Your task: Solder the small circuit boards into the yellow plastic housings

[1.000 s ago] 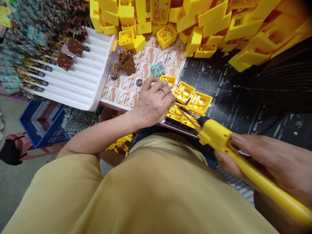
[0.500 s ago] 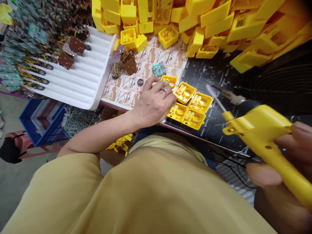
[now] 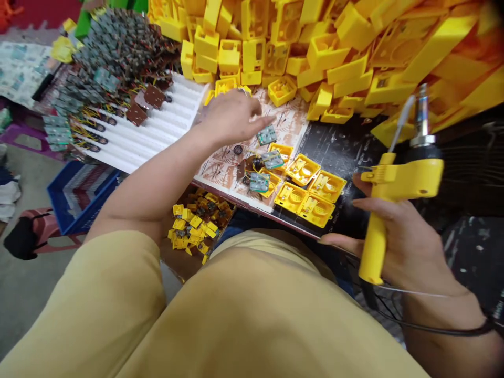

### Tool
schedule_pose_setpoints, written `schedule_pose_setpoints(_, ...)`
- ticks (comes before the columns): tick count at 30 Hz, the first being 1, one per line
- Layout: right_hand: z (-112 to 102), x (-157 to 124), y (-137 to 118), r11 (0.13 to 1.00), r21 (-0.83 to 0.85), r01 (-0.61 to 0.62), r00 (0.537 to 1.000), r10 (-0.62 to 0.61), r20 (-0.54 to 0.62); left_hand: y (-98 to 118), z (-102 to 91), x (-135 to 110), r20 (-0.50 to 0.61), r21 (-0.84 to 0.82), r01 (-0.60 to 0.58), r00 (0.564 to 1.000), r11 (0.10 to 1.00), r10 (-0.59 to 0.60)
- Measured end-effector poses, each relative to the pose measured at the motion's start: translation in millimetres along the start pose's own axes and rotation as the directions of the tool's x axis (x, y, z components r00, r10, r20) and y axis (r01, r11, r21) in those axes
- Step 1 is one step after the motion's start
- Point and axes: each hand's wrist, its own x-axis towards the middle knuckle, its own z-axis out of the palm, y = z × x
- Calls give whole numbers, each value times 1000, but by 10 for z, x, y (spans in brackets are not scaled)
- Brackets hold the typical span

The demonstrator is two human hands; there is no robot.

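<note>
The right hand grips a yellow soldering gun by its handle, fingers curled round it, tip pointing up and clear of the bench. A black cord loops past the wrist.

The left hand reaches out over the printed sheet — fingers loosely bent, forefinger stretched toward a green board; whether it pinches anything I cannot tell. Nearer the person than that board lie two more boards with wires, resting on open yellow shells — a cluster at the sheet's right edge.

Left of the sheet sits a white tray with brown parts; beyond it, a heap of yellow housings.
</note>
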Motion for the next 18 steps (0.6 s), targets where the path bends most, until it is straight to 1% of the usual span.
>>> schedule_pose_setpoints(2, 60, 47, 19, 1000, 7, 25, 999, -25, 24, -74, 156, 177, 148, 55, 22, 988, 998, -30)
schedule_pose_setpoints(3, 85, 63, 23, 999, 3, 32, 999, -32, 36, -97, 201, 227, 211, 53, 15, 977, 998, -26)
schedule_pose_setpoints(4, 105, 74, 25, 999, -1, 38, 998, -38, 44, -117, 206, 254, 259, 23, 0, 966, 1000, -6)
schedule_pose_setpoints(5, 122, 81, 25, 999, -3, 40, 998, -40, 53, -135, 166, 263, 292, -34, -21, 956, 999, 30)
schedule_pose_setpoints(6, 138, 86, 24, 999, -4, 40, 998, -40, 58, -146, 81, 262, 317, -108, -48, 945, 993, 80)
schedule_pose_setpoints(8, 173, 107, 11, 999, 2, 39, 997, -39, 70, -114, -189, 245, 365, -246, -121, 907, 962, 207)
schedule_pose_setpoints(9, 196, 129, -1, 999, 10, 43, 996, -43, 73, -48, -346, 230, 411, -284, -174, 866, 943, 284)
schedule_pose_setpoints(10, 221, 158, -18, 999, 20, 48, 996, -49, 76, 60, -495, 209, 452, -289, -246, 817, 925, 359)
schedule_pose_setpoints(11, 246, 192, -40, 998, 33, 55, 996, -57, 75, 210, -619, 176, 515, -244, -325, 755, 914, 406)
schedule_pose_setpoints(12, 267, 228, -67, 997, 46, 63, 995, -67, 70, 390, -708, 130, 555, -160, -395, 722, 905, 413)
schedule_pose_setpoints(13, 279, 259, -97, 996, 60, 68, 995, -72, 62, 585, -756, 72, 609, -57, -463, 686, 885, 398)
schedule_pose_setpoints(14, 280, 279, -128, 995, 71, 68, 996, -71, 47, 771, -764, 3, 679, 26, -543, 626, 839, 385)
schedule_pose_setpoints(15, 265, 284, -158, 995, 78, 60, 998, -63, 26, 927, -740, -71, 705, 70, -616, 587, 785, 398)
schedule_pose_setpoints(16, 236, 268, -185, 996, 78, 45, 999, -45, -9, 1035, -697, -143, 680, 84, -675, 576, 733, 453)
schedule_pose_setpoints(17, 193, 231, -206, 997, 68, 23, 998, -20, -52, 1084, -648, -210, 647, 69, -708, 568, 703, 508)
schedule_pose_setpoints(18, 140, 176, -220, 999, 52, -5, 996, 10, -92, 1075, -601, -265, 596, 37, -707, 583, 706, 552)
